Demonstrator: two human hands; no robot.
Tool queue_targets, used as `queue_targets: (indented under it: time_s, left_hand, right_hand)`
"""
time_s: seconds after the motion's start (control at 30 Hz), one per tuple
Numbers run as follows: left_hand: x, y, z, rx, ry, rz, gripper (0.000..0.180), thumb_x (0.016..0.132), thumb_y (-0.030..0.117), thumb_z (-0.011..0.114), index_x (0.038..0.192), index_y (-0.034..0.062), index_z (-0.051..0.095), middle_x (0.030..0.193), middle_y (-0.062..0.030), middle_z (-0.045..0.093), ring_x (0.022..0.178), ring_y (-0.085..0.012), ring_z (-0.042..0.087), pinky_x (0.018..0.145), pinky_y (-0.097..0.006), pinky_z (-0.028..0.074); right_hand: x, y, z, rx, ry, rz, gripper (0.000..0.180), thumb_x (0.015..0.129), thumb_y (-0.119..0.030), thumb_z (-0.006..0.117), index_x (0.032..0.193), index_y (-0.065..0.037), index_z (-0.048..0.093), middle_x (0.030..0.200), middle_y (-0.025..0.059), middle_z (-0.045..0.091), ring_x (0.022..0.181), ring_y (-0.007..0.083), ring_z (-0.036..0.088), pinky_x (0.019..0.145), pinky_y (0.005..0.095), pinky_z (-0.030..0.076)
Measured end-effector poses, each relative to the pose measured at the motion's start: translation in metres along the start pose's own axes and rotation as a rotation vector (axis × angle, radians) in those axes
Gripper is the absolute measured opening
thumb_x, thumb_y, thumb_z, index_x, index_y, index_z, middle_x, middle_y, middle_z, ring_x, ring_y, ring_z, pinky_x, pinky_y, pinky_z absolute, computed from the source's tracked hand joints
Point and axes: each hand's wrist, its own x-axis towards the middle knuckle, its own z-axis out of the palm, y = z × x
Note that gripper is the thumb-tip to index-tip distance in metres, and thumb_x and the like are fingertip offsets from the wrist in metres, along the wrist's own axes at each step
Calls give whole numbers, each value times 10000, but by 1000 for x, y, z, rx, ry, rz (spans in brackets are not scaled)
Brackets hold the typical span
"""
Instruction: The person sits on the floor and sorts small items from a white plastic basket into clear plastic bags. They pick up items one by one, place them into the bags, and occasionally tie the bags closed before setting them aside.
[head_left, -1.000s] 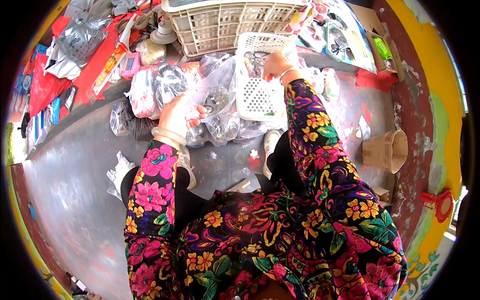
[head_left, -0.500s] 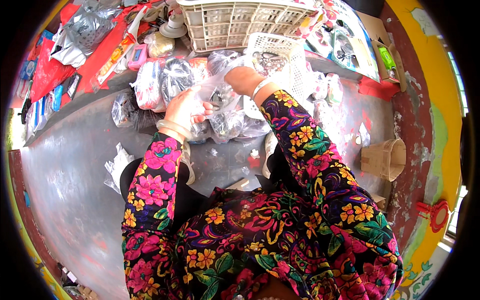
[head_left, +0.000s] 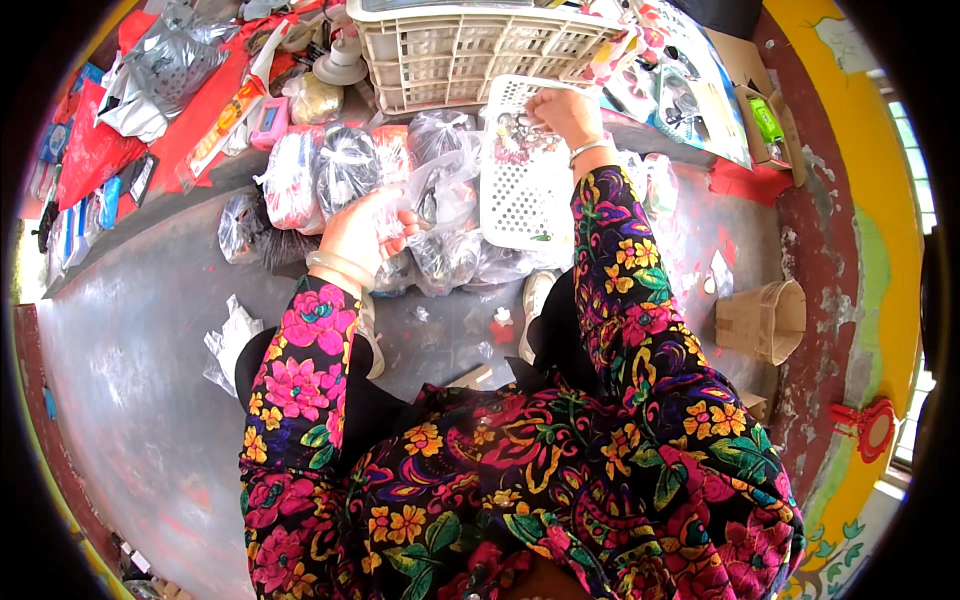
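My left hand point(head_left: 362, 232) is closed on the edge of a clear plastic bag point(head_left: 443, 190), which hangs open toward the right. My right hand point(head_left: 568, 117) reaches into a white perforated plastic basket point(head_left: 520, 212), its fingers curled down at the far end. Whatever lies in those fingers is hidden. Small mixed items point(head_left: 512, 140), too small to name, lie in the basket beside the hand. Around my left hand sit several filled, knotted plastic bags, among them one with dark contents point(head_left: 345, 165) and one with red and white contents point(head_left: 292, 185).
A large cream crate point(head_left: 440, 65) stands behind the basket. Goods and plastic bags cover a red cloth point(head_left: 215, 130) at the left. An open cardboard box point(head_left: 760, 320) is on the floor to the right, and crumpled white plastic point(head_left: 233, 340) lies at the left.
My right hand has left the clear bag and moved right and away from me into the basket. The basket now lies tilted toward me. My left hand keeps the bag, slightly lower.
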Motion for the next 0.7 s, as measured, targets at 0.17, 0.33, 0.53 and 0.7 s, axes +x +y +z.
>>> queue_targets:
  time_s: [0.17,0.33,0.53,0.7]
  left_hand:
    - [-3,-2,4,-63,16,112,261,848,264,487,1052,107,528,763,-83,587,683,-177,575,517,-239,423]
    - [-5,-3,6,-10,19,161,255,859,241,463,1072,112,515,760,-87,583,672,-184,572,515,-242,426]
    - [-5,-4,-6,4,-6,144,261,865,223,445,1087,105,513,763,-90,585,673,-185,575,521,-246,433]
    - [-6,-3,-2,19,-14,138,263,868,216,433,1089,97,512,775,-90,590,692,-187,580,529,-250,438]
  right_hand:
    - [18,46,42,-615,-104,-105,194,756,-253,511,874,-187,650,884,98,627,855,294,592,753,411,451]
    - [11,62,67,-536,-72,-150,253,708,-290,559,893,-136,637,917,150,605,886,305,573,787,392,442]
    - [1,33,65,-673,-441,-82,297,672,-279,586,889,-83,636,919,160,609,903,303,576,804,379,445]
    - [14,58,51,-709,-266,-40,177,630,-159,585,775,-88,656,814,117,629,799,260,604,707,353,473]
